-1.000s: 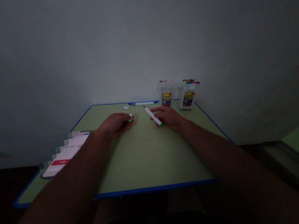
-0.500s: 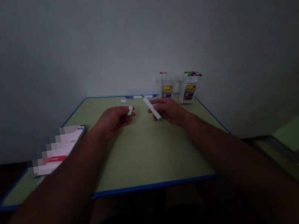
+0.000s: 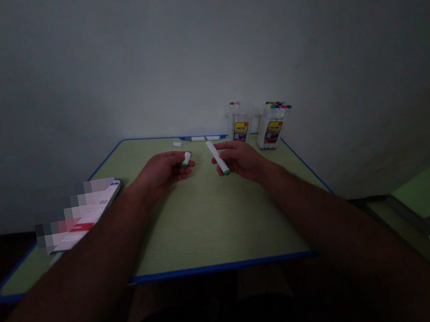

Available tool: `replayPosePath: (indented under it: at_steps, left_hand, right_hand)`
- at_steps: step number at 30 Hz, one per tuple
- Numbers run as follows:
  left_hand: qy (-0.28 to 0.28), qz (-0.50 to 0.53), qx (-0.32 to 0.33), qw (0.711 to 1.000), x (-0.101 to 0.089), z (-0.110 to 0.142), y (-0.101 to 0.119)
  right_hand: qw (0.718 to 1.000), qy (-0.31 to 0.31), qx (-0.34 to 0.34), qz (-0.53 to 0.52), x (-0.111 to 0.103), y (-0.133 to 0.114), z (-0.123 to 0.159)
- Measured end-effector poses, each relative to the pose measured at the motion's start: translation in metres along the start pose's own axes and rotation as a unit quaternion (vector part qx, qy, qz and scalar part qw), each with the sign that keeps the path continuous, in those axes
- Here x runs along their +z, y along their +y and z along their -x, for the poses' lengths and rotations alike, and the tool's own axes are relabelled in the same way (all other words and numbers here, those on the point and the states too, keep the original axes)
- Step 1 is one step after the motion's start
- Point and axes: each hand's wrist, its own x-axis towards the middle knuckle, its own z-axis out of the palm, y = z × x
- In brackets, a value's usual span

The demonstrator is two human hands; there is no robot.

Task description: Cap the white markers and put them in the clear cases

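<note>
Between the thumb and fingers of my left hand (image 3: 165, 169) is a short white marker cap (image 3: 186, 159) with a green end. My right hand (image 3: 241, 159) grips an uncapped white marker (image 3: 217, 156), tilted, its grey tip pointing up and away and its green end toward me. The cap and the marker are apart, both held above the table. Beyond the hands, another white marker (image 3: 205, 138) lies at the table's far edge, with a loose white cap (image 3: 176, 144) to its left.
Two clear marker cases stand at the back right: one case (image 3: 238, 127) shows few markers, the other case (image 3: 271, 128) holds several colourful ones. A lit tablet or phone (image 3: 88, 218), partly pixelated, lies at the left. The green table (image 3: 218, 226) has a blue rim and meets a wall (image 3: 180, 51).
The marker in my right hand has shifted very slightly and stands a little more upright. Both hands keep their hold, and the view has moved a touch.
</note>
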Motion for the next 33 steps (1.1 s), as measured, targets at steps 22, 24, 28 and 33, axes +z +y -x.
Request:
replayPosePath:
  at_steps: [22,24,28,33]
  left_hand:
    - [0.003,0.074,-0.014,0.997,0.0013,0.0026,0.0013]
    - [-0.001,0.079,-0.011,0.997,0.0007,0.0012,0.0002]
    - [-0.003,0.081,-0.011,0.997,-0.0005,-0.0009,-0.0017]
    - [0.0,0.08,-0.011,0.997,-0.0006,-0.0009,-0.0021]
  right_hand:
    - [1.0,-0.006,-0.006,-0.009,-0.0038,0.0039,-0.0031]
    - [1.0,-0.005,-0.007,-0.007,-0.0044,0.0044,-0.0034]
    - [1.0,-0.011,-0.007,-0.005,-0.005,0.0049,-0.0041]
    - [1.0,-0.006,-0.005,-0.001,-0.0049,0.0053,-0.0046]
